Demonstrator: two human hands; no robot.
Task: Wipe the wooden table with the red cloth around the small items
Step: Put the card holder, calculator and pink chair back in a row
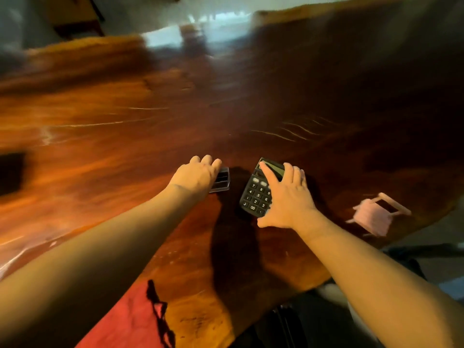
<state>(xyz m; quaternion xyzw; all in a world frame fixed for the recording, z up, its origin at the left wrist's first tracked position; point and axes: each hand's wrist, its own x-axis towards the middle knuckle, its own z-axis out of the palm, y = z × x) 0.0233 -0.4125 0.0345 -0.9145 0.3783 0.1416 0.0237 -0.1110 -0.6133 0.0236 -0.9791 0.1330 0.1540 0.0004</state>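
Observation:
The red cloth (130, 320) lies on the wooden table (125, 136) near its front edge, under my left forearm, with a dark trim or cord along its right side. No hand is on the cloth. My left hand (195, 175) grips a small clear plastic box (221, 180) with dark contents. Beside it, my right hand (288, 194) is clasped over a black calculator (258, 192), fingers on its right side and screen, thumb at its lower edge. Whether either item is lifted off the table I cannot tell.
A small pink spool on a pale wooden frame (374, 214) lies near the table's right edge. A dark rectangular thing (10, 172) sits at the far left. The table's front edge runs diagonally at lower right, with dark objects below it.

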